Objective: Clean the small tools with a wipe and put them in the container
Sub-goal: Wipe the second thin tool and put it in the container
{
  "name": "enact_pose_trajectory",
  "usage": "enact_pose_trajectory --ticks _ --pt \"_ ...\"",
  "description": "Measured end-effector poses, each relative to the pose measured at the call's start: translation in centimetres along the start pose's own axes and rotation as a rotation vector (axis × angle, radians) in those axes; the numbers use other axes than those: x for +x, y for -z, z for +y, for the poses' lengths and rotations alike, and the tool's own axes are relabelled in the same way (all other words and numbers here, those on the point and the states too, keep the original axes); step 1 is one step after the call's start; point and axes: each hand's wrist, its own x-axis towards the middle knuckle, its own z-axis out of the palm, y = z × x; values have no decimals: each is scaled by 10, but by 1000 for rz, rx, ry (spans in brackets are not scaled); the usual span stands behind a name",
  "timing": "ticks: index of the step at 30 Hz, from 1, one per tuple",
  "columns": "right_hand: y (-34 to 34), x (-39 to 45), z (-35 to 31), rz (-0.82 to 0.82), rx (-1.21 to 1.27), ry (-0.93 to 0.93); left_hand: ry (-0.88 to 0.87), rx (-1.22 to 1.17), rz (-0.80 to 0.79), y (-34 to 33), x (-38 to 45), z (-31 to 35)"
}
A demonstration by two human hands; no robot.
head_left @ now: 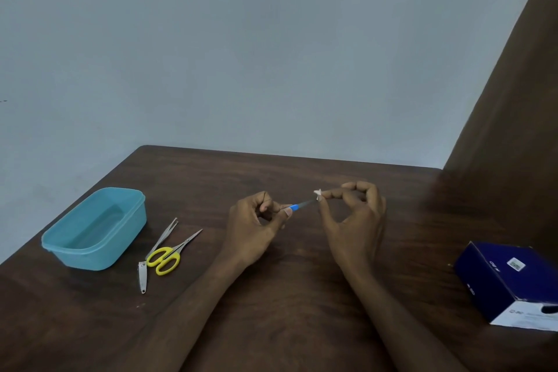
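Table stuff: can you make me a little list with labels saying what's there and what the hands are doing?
left hand: holds blue-handled tool by its handle
right hand: pinches small white wipe on the tool's tip
container: light blue, open, nothing inside
waiting beside it: tweezers, yellow scissors, nail clipper
far right: dark blue box
table: dark wood
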Motion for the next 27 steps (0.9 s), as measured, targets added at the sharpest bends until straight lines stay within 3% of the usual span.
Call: enact_pose_trajectory --ticks 3,5,9,16,24,27 --pt "-5 -3 1 -137 -84 -78 -4 -7 5 0 0 -1" --pt "-5 -2 2 -137 -89 -130 -5 -3 15 1 0 -3" --pt "3 -1 -1 -34 53 108 -6 33 18 -1 1 -4" --pt "-5 -8 -4 -223 -33 322 -113 113 19 -2 2 -9" --pt "-1 5 17 -209 -182 110 -97 68 27 -3 1 -7" --pt "-5 9 23 -188 40 -161 -79 12 41 -2 2 -7"
